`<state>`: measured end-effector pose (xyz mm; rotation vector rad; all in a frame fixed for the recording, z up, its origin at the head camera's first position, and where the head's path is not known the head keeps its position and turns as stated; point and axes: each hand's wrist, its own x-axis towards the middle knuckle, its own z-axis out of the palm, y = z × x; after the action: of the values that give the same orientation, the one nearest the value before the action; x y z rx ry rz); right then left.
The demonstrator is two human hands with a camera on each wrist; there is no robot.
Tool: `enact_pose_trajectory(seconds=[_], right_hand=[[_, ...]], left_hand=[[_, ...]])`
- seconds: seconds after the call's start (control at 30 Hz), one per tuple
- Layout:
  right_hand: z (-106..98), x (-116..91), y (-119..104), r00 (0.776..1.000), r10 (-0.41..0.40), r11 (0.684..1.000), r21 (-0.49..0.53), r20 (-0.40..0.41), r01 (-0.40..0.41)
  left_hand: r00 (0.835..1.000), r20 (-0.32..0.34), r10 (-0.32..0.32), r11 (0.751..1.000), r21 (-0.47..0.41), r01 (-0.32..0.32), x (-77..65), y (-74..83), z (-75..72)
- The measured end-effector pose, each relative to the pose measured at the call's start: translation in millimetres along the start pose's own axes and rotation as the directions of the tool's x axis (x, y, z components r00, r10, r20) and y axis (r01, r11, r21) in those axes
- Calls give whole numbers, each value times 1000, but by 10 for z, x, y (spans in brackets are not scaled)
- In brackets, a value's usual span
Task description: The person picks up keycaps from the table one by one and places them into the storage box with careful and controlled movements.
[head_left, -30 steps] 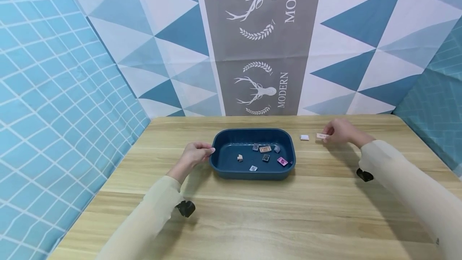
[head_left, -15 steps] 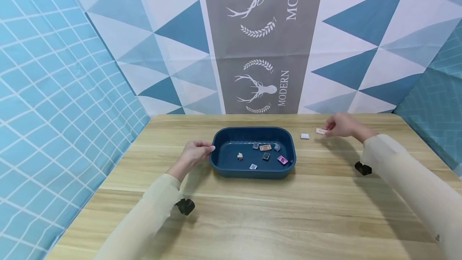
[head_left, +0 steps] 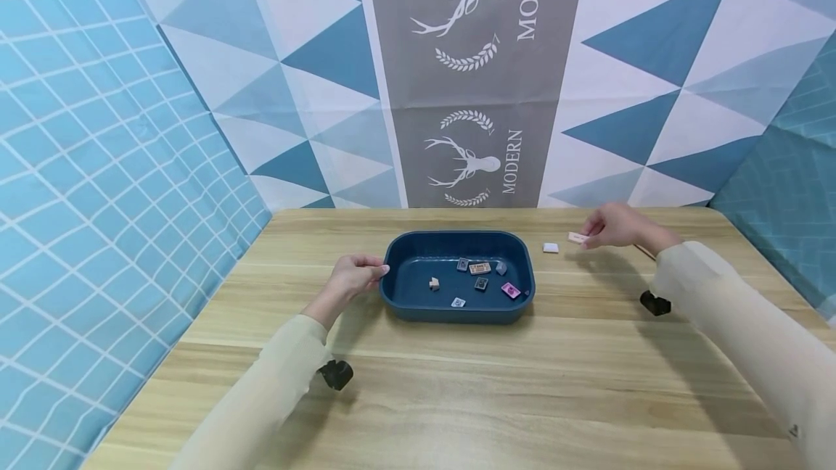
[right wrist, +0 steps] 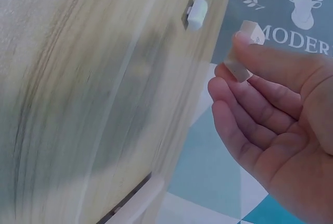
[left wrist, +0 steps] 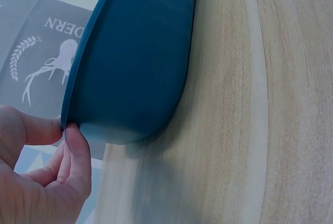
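My left hand [head_left: 355, 275] pinches the left rim of a dark blue rounded tray [head_left: 457, 315] between thumb and fingers. The left wrist view shows the thumb and forefinger on either side of the rim. To the tray's right, my right hand [head_left: 615, 225] pinches a small cream block with faint reddish lettering [head_left: 578, 238], held above the table. In the right wrist view, this block [right wrist: 240, 71] sits between thumb and forefinger, partly covered by the thumb. A small white block [head_left: 551, 247] lies on the table between the tray and my right hand.
Several small printed pieces lie in the tray, among them a pink one [head_left: 511, 291], an orange-tan one [head_left: 480, 268] and a grey one [head_left: 481, 284]. A thin brown edge [head_left: 645, 252] shows beside my right wrist. Patterned cloth [head_left: 326, 93] hangs behind the wooden table [head_left: 457, 390].
The cream block in my right hand has risen off the table and shifted slightly left. A thin brown edge has come into sight by the right wrist. My left hand and the tray stay put.
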<state>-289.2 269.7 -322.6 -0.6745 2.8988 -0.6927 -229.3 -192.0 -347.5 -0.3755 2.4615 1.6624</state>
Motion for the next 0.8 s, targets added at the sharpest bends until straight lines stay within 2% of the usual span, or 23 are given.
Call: enact_pose_trajectory(seconds=[0.13, 0.47, 0.8], right_hand=[[7, 1, -3, 999, -49, 999, 14, -15, 50], [4, 42, -186, 1000, -19, 998, -54, -24, 17], [3, 57, -231, 999, -29, 998, -50, -43, 26]], left_hand=[[1000, -2, 2, 1000, 10, -2, -2, -6, -3], [1000, 2, -5, 1000, 2, 5, -4, -4, -2], [1000, -9, -5, 1000, -11, 4, -1, -3, 6]])
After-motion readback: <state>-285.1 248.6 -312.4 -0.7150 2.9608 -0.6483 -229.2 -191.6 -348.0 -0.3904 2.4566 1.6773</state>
